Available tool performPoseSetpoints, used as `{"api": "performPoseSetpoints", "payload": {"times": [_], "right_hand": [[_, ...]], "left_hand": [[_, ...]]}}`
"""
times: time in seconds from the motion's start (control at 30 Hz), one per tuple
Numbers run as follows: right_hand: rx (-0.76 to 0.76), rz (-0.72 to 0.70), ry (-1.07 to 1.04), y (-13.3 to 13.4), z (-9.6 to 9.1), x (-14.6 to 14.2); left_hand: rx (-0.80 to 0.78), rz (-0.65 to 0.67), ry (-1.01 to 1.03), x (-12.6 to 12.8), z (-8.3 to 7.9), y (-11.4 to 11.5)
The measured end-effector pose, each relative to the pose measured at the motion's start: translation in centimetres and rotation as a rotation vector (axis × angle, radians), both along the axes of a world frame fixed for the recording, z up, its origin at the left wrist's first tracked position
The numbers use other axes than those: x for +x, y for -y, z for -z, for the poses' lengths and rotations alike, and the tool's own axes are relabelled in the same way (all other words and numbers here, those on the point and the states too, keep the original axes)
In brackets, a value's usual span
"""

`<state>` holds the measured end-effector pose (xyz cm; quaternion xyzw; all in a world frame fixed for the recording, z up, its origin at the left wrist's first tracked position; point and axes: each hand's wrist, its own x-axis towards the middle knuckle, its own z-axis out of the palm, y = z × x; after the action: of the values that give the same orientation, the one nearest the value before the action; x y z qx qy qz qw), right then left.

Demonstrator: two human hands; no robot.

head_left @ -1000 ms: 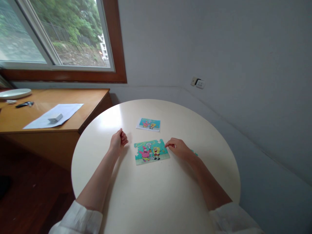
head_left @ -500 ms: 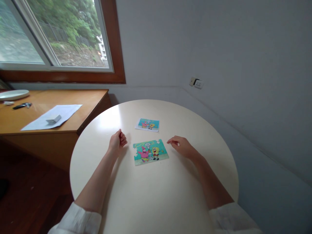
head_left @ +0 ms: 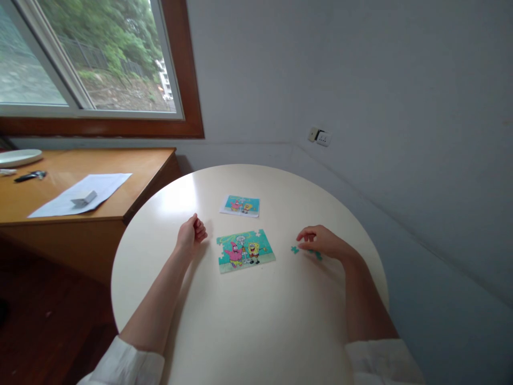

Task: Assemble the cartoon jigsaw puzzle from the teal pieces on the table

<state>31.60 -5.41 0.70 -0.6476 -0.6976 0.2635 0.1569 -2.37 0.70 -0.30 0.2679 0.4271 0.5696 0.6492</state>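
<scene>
A partly assembled cartoon jigsaw puzzle (head_left: 245, 250) lies in the middle of the round cream table (head_left: 248, 321). My left hand (head_left: 191, 234) rests to its left, fingers curled in a loose fist with nothing in it. My right hand (head_left: 324, 243) is to the right of the puzzle, fingers bent down over loose teal puzzle pieces (head_left: 295, 249) on the table; whether it grips one I cannot tell. A small reference picture card (head_left: 240, 205) lies just beyond the puzzle.
A wooden desk (head_left: 80, 206) stands at the left with a sheet of paper (head_left: 80, 193), a small grey block (head_left: 83, 199), a white plate (head_left: 18, 157) and a dark tool. A window is above it; a wall socket (head_left: 319, 137) is at the right.
My right hand has moved away from the puzzle's right edge to the loose pieces farther right. The left hand has stayed put. The view has shifted slightly.
</scene>
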Motion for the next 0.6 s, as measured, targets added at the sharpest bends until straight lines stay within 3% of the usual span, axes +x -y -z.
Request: {"api": "performPoseSetpoints", "payload": {"times": [0.17,0.4,0.6], "right_hand": [[-0.034,-0.126,0.007,0.0,0.0,-0.6],[-0.049,-0.109,0.023,0.0,0.1,-1.0],[0.029,-0.089,0.045,-0.2,0.3,-1.3]], "left_hand": [[0.001,0.004,-0.002,0.0,-0.1,0.1],[0.003,-0.001,0.0,0.0,0.0,0.0],[0.018,0.0,-0.007,0.0,0.2,-0.1]]}}
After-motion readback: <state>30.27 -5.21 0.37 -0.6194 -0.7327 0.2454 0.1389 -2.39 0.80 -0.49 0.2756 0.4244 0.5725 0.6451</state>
